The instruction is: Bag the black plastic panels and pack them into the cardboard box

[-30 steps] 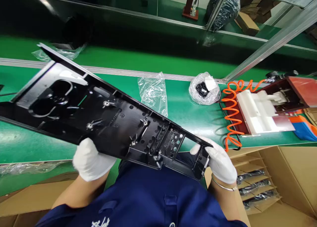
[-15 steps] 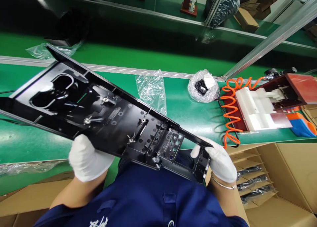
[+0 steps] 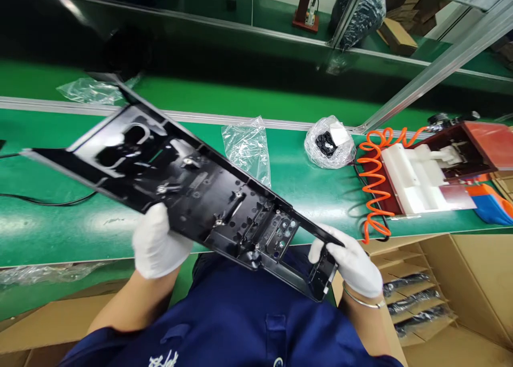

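Note:
A long black plastic housing panel [image 3: 200, 207] is held slantwise above the bench, its ribbed inner side with screw bosses facing me. Its wide end points up and to the left; the narrow end with a rectangular opening lies low on the right. My left hand [image 3: 160, 244], in a white glove, grips the near long edge, with most of its fingers hidden beneath. My gloved right hand [image 3: 348, 257] is closed around the narrow end, fingers passing by the rectangular opening.
On the green bench [image 3: 312, 196] lie a clear plastic bag [image 3: 248, 150] and a bag of small black parts [image 3: 328, 142]. To the right stands a red-and-white fixture [image 3: 425, 174] beside a coiled orange air hose [image 3: 374, 180]. A divided cardboard box [image 3: 460, 281] sits below right.
The panel's wide end has swung right and tilted more steeply, with my left hand shifting right and slightly up along with it. My right hand stays nearly in place.

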Motion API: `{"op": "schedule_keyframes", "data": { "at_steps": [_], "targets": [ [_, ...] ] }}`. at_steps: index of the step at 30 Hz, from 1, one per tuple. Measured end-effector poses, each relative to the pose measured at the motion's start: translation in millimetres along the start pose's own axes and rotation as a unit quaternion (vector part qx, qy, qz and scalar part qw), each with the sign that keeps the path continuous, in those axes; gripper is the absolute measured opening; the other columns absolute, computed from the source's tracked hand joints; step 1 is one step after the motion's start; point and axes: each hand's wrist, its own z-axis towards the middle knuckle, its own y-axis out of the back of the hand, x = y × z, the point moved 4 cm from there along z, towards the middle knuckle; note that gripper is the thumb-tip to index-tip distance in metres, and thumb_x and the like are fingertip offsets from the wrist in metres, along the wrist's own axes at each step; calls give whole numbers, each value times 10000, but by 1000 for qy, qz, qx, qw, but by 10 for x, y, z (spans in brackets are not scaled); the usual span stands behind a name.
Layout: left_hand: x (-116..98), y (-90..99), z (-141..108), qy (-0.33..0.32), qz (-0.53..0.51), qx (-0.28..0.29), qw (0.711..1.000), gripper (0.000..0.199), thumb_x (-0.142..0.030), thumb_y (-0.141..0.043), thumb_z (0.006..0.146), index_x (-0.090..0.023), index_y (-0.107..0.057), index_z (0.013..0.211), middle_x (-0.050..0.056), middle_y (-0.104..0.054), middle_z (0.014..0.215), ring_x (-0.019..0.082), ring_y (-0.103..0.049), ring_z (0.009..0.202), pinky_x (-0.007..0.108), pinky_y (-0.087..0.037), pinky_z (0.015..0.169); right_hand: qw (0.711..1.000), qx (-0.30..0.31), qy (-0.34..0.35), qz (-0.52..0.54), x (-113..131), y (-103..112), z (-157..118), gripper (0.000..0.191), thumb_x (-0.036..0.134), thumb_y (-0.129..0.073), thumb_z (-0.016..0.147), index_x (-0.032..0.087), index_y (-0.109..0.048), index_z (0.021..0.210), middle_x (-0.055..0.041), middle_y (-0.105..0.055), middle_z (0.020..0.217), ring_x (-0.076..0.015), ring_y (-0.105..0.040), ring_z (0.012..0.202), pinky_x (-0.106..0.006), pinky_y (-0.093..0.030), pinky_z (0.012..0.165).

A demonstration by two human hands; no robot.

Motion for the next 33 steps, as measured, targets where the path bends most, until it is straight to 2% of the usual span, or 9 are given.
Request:
{"op": "schedule_keyframes", "data": {
  "at_steps": [3,7,12,15,20,24,28,30,33],
  "targets": [
    [-23,-236,141,6,-12,21,1000,605,-612,-893,581,-293,-796,1084,58,-795,1155,372,-698,1191,504,-565,1088,998,-41,1,-45,-45,-4,137,651,626,-727,823,119,-670,1226,5,-576,609,-107,-442,464,-218,-333,397],
    [-92,-452,303,-2,-34,74,997,658,-714,-804,664,-273,-778,1152,82,-760,1250,376,-572,1375,503,-518,1139,987,-149,66,-1,-169,242,199,556,569,-782,781,127,-710,1110,33,-483,526,-106,-404,501,-222,-295,462],
    [-63,-356,360,29,-42,39,998,642,-765,-788,635,-246,-802,1013,89,-789,1162,376,-550,1396,515,-464,1180,972,-202,109,44,-379,689,123,486,559,-766,797,172,-731,1089,16,-494,544,-133,-424,507,-258,-316,469],
    [24,-307,325,60,-30,33,997,613,-769,-812,590,-245,-802,909,91,-802,1106,370,-575,1373,509,-455,1187,968,-209,137,24,-429,814,85,404,560,-680,864,205,-741,1046,-4,-500,556,-162,-424,506,-292,-313,452],
    [31,-376,263,48,-41,39,997,590,-743,-843,557,-259,-800,892,94,-807,1088,360,-670,1252,486,-502,1146,963,-221,157,-4,-375,816,63,341,503,-588,940,245,-726,1116,-7,-497,572,-184,-398,507,-314,-280,459],
    [-38,-469,227,28,-41,82,995,645,-727,-828,622,-241,-802,1045,108,-796,1138,360,-683,1232,487,-544,1099,965,-214,151,-20,-266,772,68,292,510,-593,933,237,-698,933,-11,-488,545,-195,-409,496,-331,-297,470],
    [-83,-497,211,4,-32,101,994,634,-700,-830,661,-242,-798,1097,102,-788,1171,350,-658,1275,467,-535,1113,967,-205,148,-36,-186,733,85,361,532,-588,933,233,-628,734,-16,-469,539,-183,-409,492,-343,-318,481],
    [-81,-485,210,8,-30,99,995,636,-692,-837,657,-244,-799,1107,101,-789,1168,351,-658,1274,462,-546,1101,964,-216,154,-26,-166,730,85,328,525,-627,909,229,-664,773,-13,-483,544,-179,-425,506,-338,-330,494],
    [-57,-431,219,16,-30,81,996,620,-687,-850,635,-255,-810,1077,97,-799,1124,356,-694,1213,455,-600,1028,961,-230,154,-4,-155,732,68,311,507,-684,864,220,-720,978,-1,-505,543,-178,-429,507,-324,-305,480]
  ]
}}
